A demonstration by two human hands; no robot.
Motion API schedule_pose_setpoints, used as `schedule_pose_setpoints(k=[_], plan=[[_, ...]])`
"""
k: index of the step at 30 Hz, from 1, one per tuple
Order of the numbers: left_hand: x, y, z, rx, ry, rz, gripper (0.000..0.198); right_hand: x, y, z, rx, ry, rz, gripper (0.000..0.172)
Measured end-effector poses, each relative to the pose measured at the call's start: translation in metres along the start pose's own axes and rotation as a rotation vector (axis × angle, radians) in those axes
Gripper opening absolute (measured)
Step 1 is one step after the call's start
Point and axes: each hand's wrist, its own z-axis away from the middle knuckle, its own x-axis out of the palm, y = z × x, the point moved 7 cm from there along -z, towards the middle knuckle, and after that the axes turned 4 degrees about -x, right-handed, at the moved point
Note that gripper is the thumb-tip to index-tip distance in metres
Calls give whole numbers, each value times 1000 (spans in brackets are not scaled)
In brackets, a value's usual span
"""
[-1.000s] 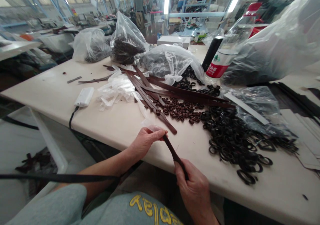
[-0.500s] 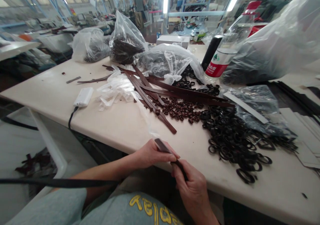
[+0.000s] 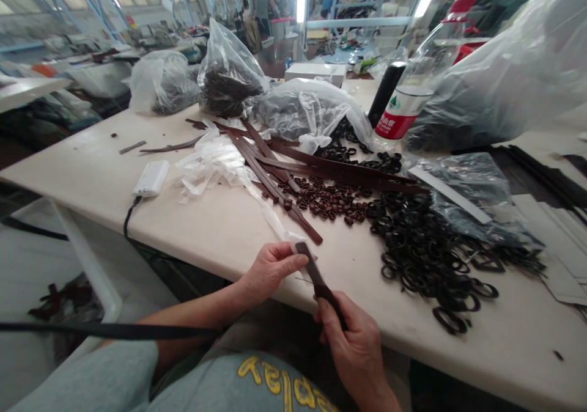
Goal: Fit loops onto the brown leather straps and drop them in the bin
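A dark brown strap [image 3: 316, 277] slants over the table's front edge. My left hand [image 3: 276, 268] pinches its upper end between thumb and fingers, together with the tip of a thin white strip [image 3: 271, 217]. That strip trails back to a crumpled white pile [image 3: 213, 158]. Around the strap's lower part my right hand [image 3: 351, 332] is closed. Beyond my hands lie long brown straps [image 3: 275, 176], small brown loops [image 3: 328, 198] and a heap of black loops [image 3: 415, 247].
Plastic bags [image 3: 229, 79] stand at the back of the white table [image 3: 192, 231]. A large bottle [image 3: 401, 106] leans right of them. A white box-shaped device [image 3: 152, 178] with a black cable lies left. A bin [image 3: 87, 265] sits below left. People stand far behind.
My left hand has moved up and slightly left along the strap, away from my right hand. More of the strap shows between them. The white strip's end has moved with my left hand.
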Motion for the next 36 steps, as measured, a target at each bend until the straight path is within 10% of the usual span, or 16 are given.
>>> schedule_pose_setpoints(k=[8,18,26,32,36], plan=[[24,-8,7,-83,-197,-37,33,1,-6,-4,-12,-20,29,31],[-12,32,-8,61,71,-61,40,-1,6,5,88,-206,18,29],[31,-12,13,-159,-302,0,35,-2,-1,2,22,-155,-21,31],[1,14,-4,15,-22,78,39,0,-4,2,15,-162,-22,31],[5,12,-4,-60,-96,38,35,4,-2,0,38,-179,-45,32]])
